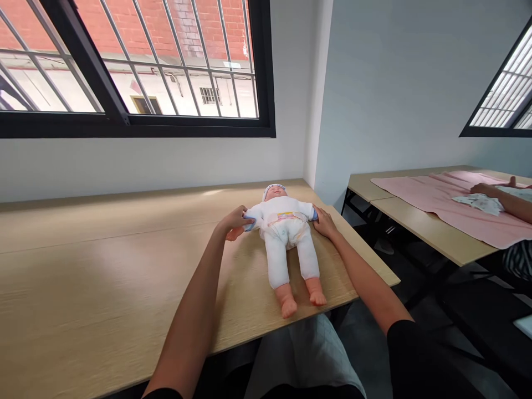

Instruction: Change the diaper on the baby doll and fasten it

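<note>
A white-clad, pink-footed baby doll (pixel 276 260) lies face-up toward the pale wooden table's (pixel 124 288) right end. Its pale rounded cap (pixel 273 186) and white printed diaper (pixel 286 231) are already on; its feet are bare. The left hand (pixel 233 220) pinches one blue fabric cuff (pixel 249 226); the right hand (pixel 325 223) touches the other, its grip unclear. Anything left undone cannot be told.

Left hand (pixel 235 219), right hand (pixel 326 223) outstretched

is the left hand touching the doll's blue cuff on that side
Touching. The head view shows the left hand with its fingers lying against the blue cuff of the doll, no gap between them.
</note>
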Tool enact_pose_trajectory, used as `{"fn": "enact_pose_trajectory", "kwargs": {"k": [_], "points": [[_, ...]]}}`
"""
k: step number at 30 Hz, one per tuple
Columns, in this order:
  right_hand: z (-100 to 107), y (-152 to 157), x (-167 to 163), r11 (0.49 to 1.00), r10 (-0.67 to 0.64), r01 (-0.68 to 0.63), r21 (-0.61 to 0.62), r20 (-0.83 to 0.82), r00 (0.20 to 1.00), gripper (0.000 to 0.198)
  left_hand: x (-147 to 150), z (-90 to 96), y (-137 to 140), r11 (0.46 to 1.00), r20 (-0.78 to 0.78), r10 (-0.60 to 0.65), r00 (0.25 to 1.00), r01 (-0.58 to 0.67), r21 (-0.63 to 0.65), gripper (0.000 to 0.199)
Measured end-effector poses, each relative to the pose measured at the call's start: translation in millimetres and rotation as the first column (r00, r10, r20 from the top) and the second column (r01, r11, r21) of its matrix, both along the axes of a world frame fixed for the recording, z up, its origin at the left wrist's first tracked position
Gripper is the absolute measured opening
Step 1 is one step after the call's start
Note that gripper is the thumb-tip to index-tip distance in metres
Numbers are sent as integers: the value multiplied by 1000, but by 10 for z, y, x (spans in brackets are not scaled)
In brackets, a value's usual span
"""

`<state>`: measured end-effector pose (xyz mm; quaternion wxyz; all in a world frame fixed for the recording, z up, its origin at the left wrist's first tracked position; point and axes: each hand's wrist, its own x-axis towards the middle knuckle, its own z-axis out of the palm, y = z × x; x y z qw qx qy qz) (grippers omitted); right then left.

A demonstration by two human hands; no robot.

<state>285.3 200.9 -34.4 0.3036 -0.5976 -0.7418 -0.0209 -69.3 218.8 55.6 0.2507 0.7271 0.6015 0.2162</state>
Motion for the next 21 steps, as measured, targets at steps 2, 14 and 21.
{"fn": "enact_pose_trajectory", "kwargs": {"k": [2, 14, 21], "points": [[14, -6, -4, 1000, 3, -3, 11, 4, 1000, 67, -29, -20, 19, 1000, 13, 9, 1000, -9, -20, 42], [56, 26, 23, 979, -154, 179, 94, -232, 961, 41, -318, 97, -72, 998, 168, 47, 985, -52, 27, 25], [61, 86, 33, 967, -186, 237, 97, -369, 911, 32, -361, 190, -115, 998, 10, -25, 1000, 24, 62, 12]]}}
